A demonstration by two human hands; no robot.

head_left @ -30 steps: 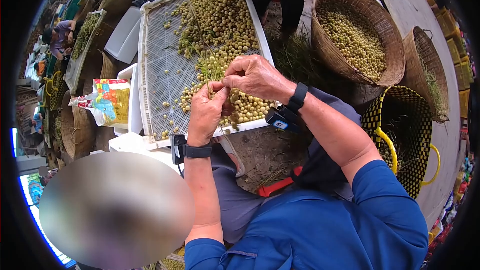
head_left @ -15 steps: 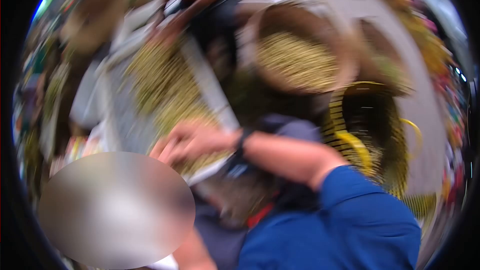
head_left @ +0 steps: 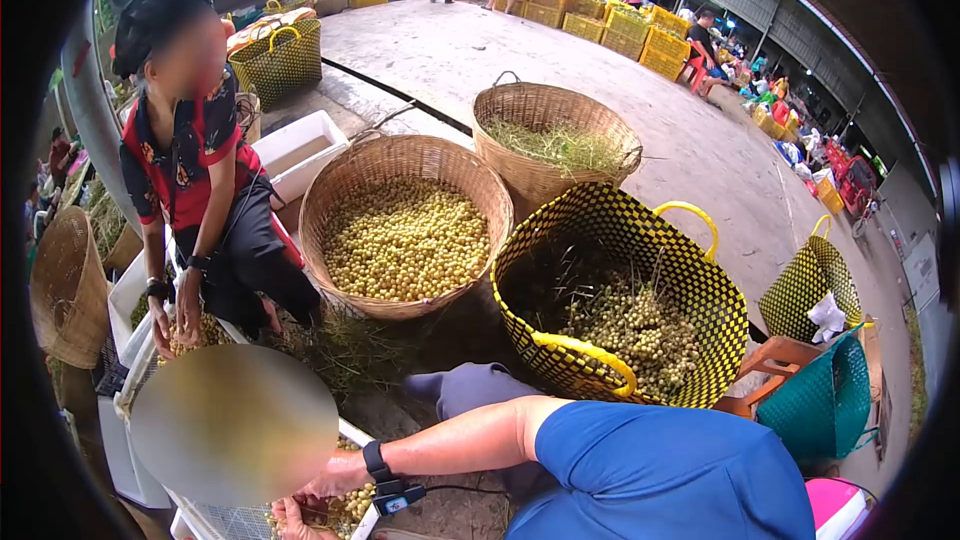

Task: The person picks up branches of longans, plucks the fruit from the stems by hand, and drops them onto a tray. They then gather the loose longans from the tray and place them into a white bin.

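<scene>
My right hand (head_left: 335, 475), with a black band at its wrist, reaches in from the right over a white tray (head_left: 362, 436) of small round yellow-green fruits (head_left: 352, 512). A blurred patch covers part of this hand and its fingers are not clear. Just below, at the bottom edge, my left hand (head_left: 295, 520) has its fingers bent close together by the fruits; what they hold is too small to tell. The two hands are nearly touching. Much of the tray lies behind the blurred patch.
Across the tray, a person (head_left: 185, 180) has both hands low over fruits. A wicker basket (head_left: 325, 175) of loose fruits, another (head_left: 555, 100) with stems, and a yellow-black basket (head_left: 720, 290) with fruit bunches stand ahead. A teal basket (head_left: 825, 400) is at the right.
The view has swung upward and is sharper, so the baskets, floor and other person show more fully. My hands now appear lower in the frame, still at the tray.
</scene>
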